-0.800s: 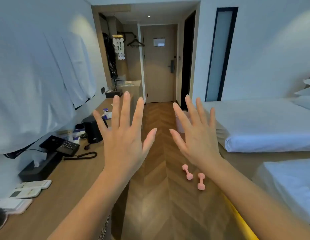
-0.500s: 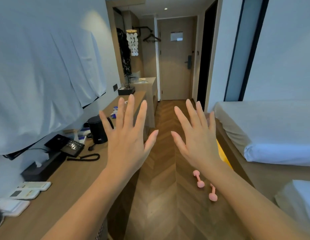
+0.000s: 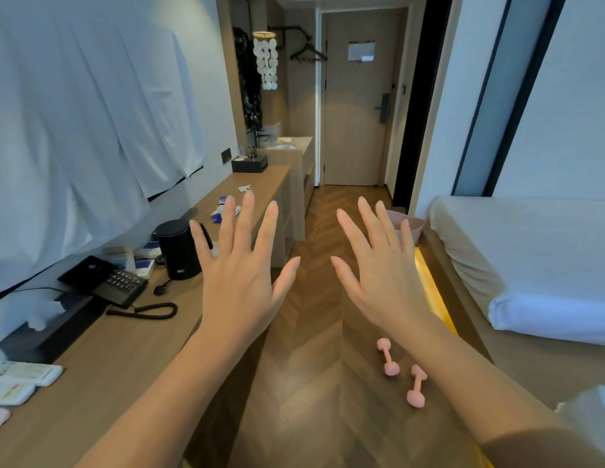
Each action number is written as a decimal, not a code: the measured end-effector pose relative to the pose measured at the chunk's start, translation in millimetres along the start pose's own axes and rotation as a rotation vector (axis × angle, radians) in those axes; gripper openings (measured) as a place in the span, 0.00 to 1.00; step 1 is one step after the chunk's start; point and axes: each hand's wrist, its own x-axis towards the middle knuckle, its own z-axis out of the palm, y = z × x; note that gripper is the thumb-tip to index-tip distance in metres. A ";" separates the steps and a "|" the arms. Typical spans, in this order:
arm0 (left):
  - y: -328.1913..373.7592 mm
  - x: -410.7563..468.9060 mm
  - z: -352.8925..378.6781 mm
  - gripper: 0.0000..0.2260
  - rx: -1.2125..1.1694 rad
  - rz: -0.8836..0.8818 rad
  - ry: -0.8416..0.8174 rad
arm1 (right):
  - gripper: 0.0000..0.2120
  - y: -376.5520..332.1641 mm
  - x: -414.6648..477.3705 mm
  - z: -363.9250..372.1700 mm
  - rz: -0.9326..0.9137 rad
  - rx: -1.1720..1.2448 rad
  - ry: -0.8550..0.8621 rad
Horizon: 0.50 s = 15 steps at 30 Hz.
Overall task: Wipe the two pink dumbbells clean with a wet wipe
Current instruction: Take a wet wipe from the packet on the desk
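Two small pink dumbbells lie side by side on the wooden floor: one dumbbell (image 3: 388, 358) to the left and the other dumbbell (image 3: 416, 386) just right of it, partly under my right forearm. My left hand (image 3: 242, 275) is raised in front of me with fingers spread, holding nothing. My right hand (image 3: 384, 275) is raised beside it, also spread and empty, well above the dumbbells. Small blue and white packets (image 3: 223, 209) lie far along the desk; I cannot tell whether they are wet wipes.
A long wooden desk (image 3: 132, 352) runs along the left with a black kettle (image 3: 179, 249), a telephone (image 3: 107, 282), a tissue box (image 3: 47, 329) and white packets (image 3: 20, 380). A bed (image 3: 531, 265) stands on the right, a pink bin (image 3: 407, 228) beside it.
The view has swung left and forward, so the desk fills more of the left and the dumbbells sit lower right. Both hands stay raised and spread.
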 end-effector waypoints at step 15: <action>-71.2 145.9 182.3 0.32 -0.138 -0.012 -0.072 | 0.32 31.8 136.1 174.9 0.190 0.042 -0.146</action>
